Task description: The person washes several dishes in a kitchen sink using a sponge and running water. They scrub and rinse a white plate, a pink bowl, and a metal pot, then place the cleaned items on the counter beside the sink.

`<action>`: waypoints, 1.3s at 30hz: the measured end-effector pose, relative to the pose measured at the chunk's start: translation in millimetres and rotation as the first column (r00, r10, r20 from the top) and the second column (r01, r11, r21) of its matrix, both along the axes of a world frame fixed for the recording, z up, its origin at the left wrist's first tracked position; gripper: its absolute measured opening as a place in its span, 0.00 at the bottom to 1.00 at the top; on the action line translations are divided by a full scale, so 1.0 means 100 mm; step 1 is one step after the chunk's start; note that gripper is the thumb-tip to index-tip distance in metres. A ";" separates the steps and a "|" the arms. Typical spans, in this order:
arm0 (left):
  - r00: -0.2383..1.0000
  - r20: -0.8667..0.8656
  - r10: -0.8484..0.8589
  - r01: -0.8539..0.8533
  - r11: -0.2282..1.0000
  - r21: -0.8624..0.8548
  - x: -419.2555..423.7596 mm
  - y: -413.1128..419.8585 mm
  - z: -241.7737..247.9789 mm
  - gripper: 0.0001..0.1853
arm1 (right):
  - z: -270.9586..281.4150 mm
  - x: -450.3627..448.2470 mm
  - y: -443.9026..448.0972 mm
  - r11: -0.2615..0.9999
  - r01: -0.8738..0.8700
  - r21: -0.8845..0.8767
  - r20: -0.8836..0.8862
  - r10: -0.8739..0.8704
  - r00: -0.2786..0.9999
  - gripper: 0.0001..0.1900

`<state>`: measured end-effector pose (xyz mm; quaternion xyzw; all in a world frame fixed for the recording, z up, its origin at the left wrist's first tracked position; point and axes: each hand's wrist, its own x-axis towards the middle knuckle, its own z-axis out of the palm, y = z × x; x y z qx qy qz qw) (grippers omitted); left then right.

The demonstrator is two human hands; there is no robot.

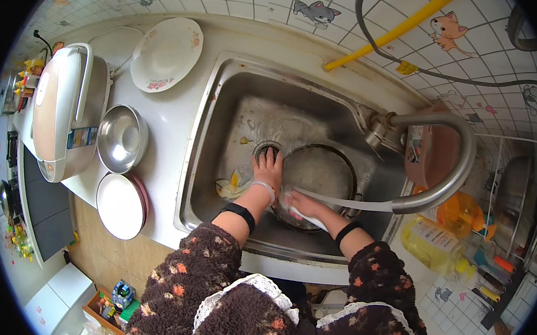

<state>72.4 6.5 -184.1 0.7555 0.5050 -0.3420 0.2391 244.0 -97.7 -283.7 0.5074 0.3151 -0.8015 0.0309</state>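
Water runs from the curved faucet (454, 180) into a stainless steel sink (256, 78). A round, dark-rimmed pan or lid (324, 171) lies on the sink floor at the right. My left hand (267, 170) is spread flat with its fingers over the drain (268, 148), beside that round piece's left edge. My right hand (304, 205) is in the stream over the round piece's lower left; something white shows under it, but splashing hides what it is and how the fingers lie. Yellowish-white food scraps (233, 183) rest left of my left hand.
Left of the sink stand a floral plate (166, 57), a steel bowl (122, 139), stacked plates (121, 206) and a rice cooker (69, 111). To the right are a yellow liquid bottle (431, 244), an orange bottle (461, 213), a pinkish container (430, 155) and a wire rack (497, 174).
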 end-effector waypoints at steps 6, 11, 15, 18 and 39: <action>0.993 -0.032 0.113 -0.114 0.992 -0.053 0.05 -0.02 -0.12 0.79 | 0.18 0.83 -0.02 0.648 -0.669 0.364 0.340 0.576 0.743 0.28; 0.985 -0.016 0.173 -0.174 0.981 -0.089 0.05 0.00 -0.07 0.79 | 0.44 0.62 -0.07 0.310 -0.915 0.257 0.742 0.544 0.392 0.25; 0.990 0.004 0.141 -0.139 0.979 -0.152 0.01 0.08 0.10 0.75 | 0.53 0.05 0.01 0.674 -0.699 0.239 0.487 0.539 0.687 0.24; 0.991 -0.002 0.137 -0.136 0.982 -0.132 0.03 0.08 0.14 0.79 | 0.52 -0.10 0.06 0.970 -0.237 0.052 0.218 0.220 0.951 0.23; 0.995 0.037 0.089 -0.087 0.996 -0.031 0.00 0.00 -0.02 0.80 | 0.40 -0.06 0.02 0.976 -0.209 0.067 0.168 0.196 0.966 0.32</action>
